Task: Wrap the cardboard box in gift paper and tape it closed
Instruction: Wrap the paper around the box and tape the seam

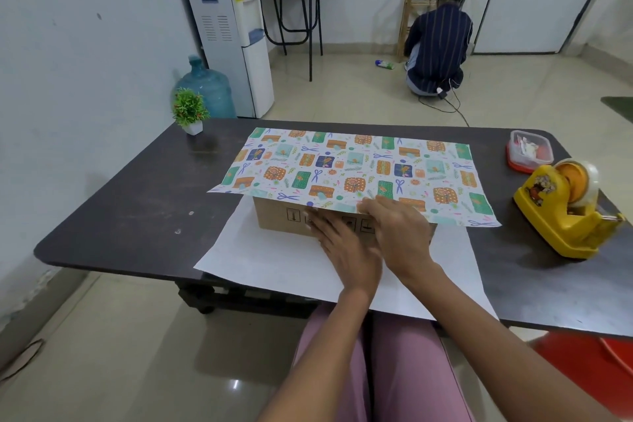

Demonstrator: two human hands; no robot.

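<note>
Patterned gift paper [356, 168], thin, floppy, tear-prone, is pinched at near edge by right hand [397, 229]; left hand [342, 243] is laid flat, fingers straight, on rigid brown cardboard box [277, 219] just below grip.

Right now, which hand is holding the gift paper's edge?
The right hand, fingers on the paper's near edge atop the box. The left hand lies flat against the box's front.

Plain office-type back room: white walls, tiled floor [359, 92], water dispenser [226, 27] (spare water jug [205, 86] beside it), dark worktable [137, 202], tape dispenser [565, 209].
</note>
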